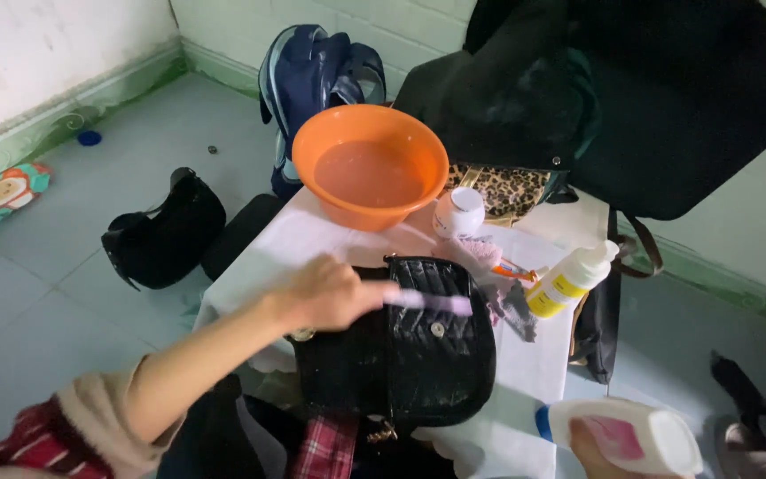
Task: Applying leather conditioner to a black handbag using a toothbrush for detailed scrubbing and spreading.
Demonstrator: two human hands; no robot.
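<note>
The left hand (325,293) is closed round a pale toothbrush (432,302), bristle end over the flap of the black quilted handbag (401,355), which lies at the table's (250,257) near edge. The right hand (591,448), low by the near right corner, grips a white spray bottle (631,435) w/ a pink label. Risks: the orange basin (370,164) of water sits at the far edge, close to the bag, so a wide stroke or elbow nudge could tip it & soak the cloth. A yellow-label pump bottle (569,282) leans near the right edge and could roll off. The bag overhangs the near edge; hard scrubbing could drag it off.
</note>
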